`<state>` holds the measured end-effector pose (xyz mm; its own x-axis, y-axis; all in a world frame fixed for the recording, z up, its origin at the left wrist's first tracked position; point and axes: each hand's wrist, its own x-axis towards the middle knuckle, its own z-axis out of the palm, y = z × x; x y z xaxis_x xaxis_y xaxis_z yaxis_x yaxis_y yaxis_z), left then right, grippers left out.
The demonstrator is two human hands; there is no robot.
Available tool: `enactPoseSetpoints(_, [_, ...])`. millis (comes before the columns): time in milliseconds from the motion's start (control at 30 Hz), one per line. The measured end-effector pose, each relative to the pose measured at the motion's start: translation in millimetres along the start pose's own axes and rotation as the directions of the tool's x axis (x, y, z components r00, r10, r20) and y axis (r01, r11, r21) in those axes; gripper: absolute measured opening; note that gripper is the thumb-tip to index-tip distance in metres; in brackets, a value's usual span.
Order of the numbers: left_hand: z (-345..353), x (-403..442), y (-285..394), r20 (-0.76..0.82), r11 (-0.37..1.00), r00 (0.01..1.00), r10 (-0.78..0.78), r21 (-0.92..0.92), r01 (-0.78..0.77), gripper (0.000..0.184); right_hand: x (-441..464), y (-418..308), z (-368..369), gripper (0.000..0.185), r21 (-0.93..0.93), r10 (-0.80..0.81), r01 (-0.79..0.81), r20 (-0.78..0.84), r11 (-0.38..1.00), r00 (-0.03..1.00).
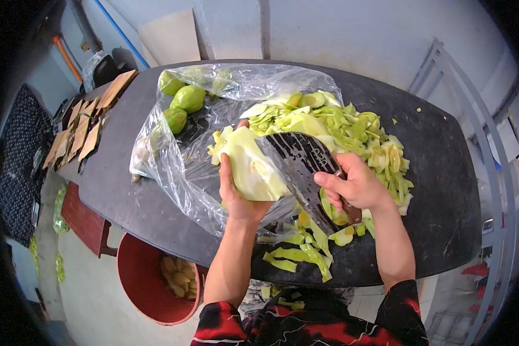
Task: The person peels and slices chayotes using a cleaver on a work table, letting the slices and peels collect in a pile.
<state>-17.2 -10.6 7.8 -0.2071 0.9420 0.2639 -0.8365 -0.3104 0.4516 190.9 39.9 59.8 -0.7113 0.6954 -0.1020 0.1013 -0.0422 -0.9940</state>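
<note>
Just left of the peel heap, the left fingers curl half-open around the pale fruit and the right fingers close firmly on the knife, whose blade could slip on smooth flesh and cut the supporting fingers.

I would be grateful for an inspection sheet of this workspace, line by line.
Surface: dark table, partly covered by clear plastic.
Job's things: peeled pale-green piece; broad dark blade beside it; whole green produce on the plastic.
Clutter: heaped peelings, with loose strips near the front edge.
Hands: left hand holds the piece; right hand grips the blade's handle.
Cables: nothing seen.
Surroundings: red bucket on the floor, pale scraps inside; metal railing at right.
</note>
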Motion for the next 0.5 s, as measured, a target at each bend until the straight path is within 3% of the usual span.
enactPoseSetpoints(267, [17,-5,-8,-0.008,0.999,0.999,-0.039,0.005,0.039,0.063,8,10,18,0.027,0.118,-0.054,0.061,-0.056,0.991,0.997])
enactPoseSetpoints(500, [15,-6,-9,0.002,0.998,0.999,-0.051,0.029,0.051,0.062,6,8,16,0.027,0.136,-0.010,0.011,-0.006,0.991,1.000])
